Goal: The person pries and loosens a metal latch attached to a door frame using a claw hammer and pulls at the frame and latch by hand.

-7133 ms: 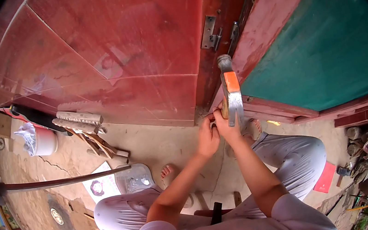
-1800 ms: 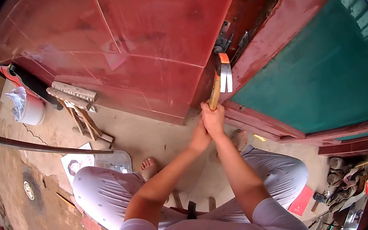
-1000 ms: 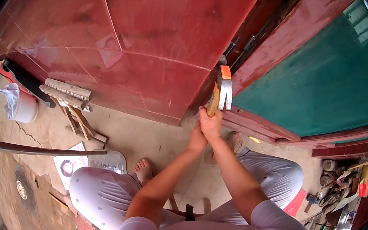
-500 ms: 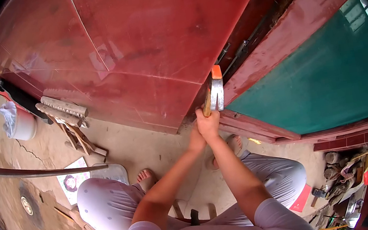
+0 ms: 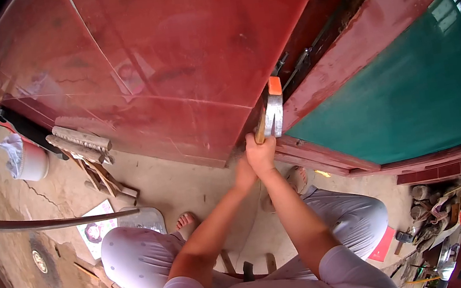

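Note:
A claw hammer [image 5: 273,108] with an orange band and a wooden handle stands in front of the dark door frame [image 5: 309,31]. My right hand [image 5: 261,151] is wrapped round its handle just below the head, with the claw towards me. Close against it on the left is my left hand [image 5: 244,172], blurred, its fingers mostly hidden behind the right. Whether it holds anything cannot be made out. Above the hammer, a metal bolt [image 5: 303,57] is fixed along the frame, between the red tiled wall [image 5: 172,52] and the green door panel [image 5: 398,92].
A folding stool [image 5: 97,167] and a white bucket [image 5: 32,161] stand at the left. A printed sheet [image 5: 93,229] lies near my left knee, beside a curved dark bar [image 5: 49,223]. Tools and scraps [image 5: 434,210] are piled at the right, near a red card [image 5: 382,245].
Compared with the earliest frame, the hammer and both hands are lower and further left against the frame. Since half a second ago they have barely moved, while the view has shifted slightly.

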The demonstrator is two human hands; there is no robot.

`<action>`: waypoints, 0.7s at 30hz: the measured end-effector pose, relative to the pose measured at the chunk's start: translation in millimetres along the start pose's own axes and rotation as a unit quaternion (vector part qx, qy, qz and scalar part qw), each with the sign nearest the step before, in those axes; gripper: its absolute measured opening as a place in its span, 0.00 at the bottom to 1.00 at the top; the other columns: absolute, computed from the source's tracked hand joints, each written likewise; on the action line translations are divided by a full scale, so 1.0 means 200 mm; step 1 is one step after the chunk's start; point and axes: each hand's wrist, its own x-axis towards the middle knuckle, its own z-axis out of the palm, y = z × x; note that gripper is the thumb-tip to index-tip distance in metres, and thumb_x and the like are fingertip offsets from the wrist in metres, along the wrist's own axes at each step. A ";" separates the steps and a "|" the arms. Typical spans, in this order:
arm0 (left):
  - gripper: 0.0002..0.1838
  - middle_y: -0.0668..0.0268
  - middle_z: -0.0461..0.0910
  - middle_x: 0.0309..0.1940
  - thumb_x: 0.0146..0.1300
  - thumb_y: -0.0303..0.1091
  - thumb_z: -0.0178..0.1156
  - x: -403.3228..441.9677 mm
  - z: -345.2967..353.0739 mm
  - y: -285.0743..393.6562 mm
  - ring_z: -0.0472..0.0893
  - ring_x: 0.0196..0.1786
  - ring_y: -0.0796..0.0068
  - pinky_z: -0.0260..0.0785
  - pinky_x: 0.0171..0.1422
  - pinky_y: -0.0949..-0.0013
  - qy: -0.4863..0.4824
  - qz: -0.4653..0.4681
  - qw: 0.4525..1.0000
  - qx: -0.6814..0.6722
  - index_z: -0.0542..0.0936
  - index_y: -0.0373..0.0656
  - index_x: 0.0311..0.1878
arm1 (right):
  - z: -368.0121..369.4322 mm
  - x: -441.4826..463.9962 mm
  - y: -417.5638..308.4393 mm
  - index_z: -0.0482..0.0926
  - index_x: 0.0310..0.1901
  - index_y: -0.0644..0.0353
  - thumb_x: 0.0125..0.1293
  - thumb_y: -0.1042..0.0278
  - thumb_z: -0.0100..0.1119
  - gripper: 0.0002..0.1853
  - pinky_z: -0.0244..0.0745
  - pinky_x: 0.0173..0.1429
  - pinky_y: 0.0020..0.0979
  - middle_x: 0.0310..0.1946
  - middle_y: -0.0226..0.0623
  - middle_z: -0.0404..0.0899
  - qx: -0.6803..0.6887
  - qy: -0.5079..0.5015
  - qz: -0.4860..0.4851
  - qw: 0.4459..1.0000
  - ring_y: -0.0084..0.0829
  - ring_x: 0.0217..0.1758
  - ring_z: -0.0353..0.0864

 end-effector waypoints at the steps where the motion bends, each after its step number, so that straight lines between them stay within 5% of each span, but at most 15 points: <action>1: 0.16 0.48 0.80 0.39 0.57 0.37 0.59 0.01 -0.01 0.00 0.79 0.45 0.44 0.71 0.46 0.54 -0.005 0.004 0.999 0.033 0.77 0.37 0.44 | 0.01 0.00 -0.03 0.70 0.21 0.68 0.51 0.74 0.56 0.08 0.63 0.24 0.37 0.12 0.44 0.71 0.032 0.027 -0.033 0.999 0.33 0.16 0.71; 10: 0.17 0.45 0.79 0.42 0.56 0.37 0.61 -0.04 0.02 -0.04 0.78 0.47 0.43 0.70 0.47 0.53 0.069 0.034 0.997 -0.031 0.76 0.39 0.47 | 0.00 -0.12 0.04 0.72 0.28 0.63 0.56 0.75 0.61 0.06 0.69 0.36 0.34 0.21 0.36 0.72 0.047 0.011 -0.136 0.990 0.34 0.27 0.74; 13: 0.16 0.46 0.79 0.40 0.57 0.38 0.60 -0.03 0.03 -0.09 0.78 0.45 0.43 0.71 0.44 0.53 0.068 0.010 0.998 0.008 0.76 0.39 0.45 | 0.02 -0.09 0.12 0.72 0.27 0.62 0.56 0.77 0.60 0.06 0.69 0.37 0.32 0.21 0.34 0.71 -0.096 0.009 -0.235 0.967 0.33 0.28 0.74; 16: 0.14 0.47 0.80 0.36 0.59 0.39 0.58 -0.01 0.04 -0.08 0.79 0.42 0.44 0.71 0.41 0.53 0.077 0.051 0.995 0.024 0.75 0.39 0.43 | -0.03 -0.11 -0.09 0.71 0.26 0.63 0.57 0.78 0.59 0.06 0.68 0.37 0.29 0.22 0.33 0.72 0.064 0.014 -0.097 0.993 0.30 0.28 0.73; 19: 0.12 0.48 0.80 0.35 0.60 0.38 0.57 0.01 0.04 -0.01 0.79 0.40 0.44 0.71 0.39 0.54 0.089 0.071 0.993 -0.015 0.75 0.39 0.41 | -0.06 -0.12 0.01 0.70 0.24 0.63 0.56 0.80 0.57 0.07 0.67 0.35 0.28 0.21 0.34 0.72 -0.048 -0.022 -0.196 0.979 0.27 0.26 0.72; 21: 0.10 0.48 0.80 0.33 0.61 0.35 0.54 0.01 0.05 0.01 0.80 0.39 0.44 0.71 0.38 0.55 0.113 0.085 0.990 -0.019 0.76 0.37 0.37 | -0.10 -0.16 -0.17 0.69 0.23 0.63 0.56 0.81 0.56 0.08 0.67 0.33 0.29 0.21 0.36 0.72 0.050 -0.012 -0.149 0.987 0.28 0.25 0.71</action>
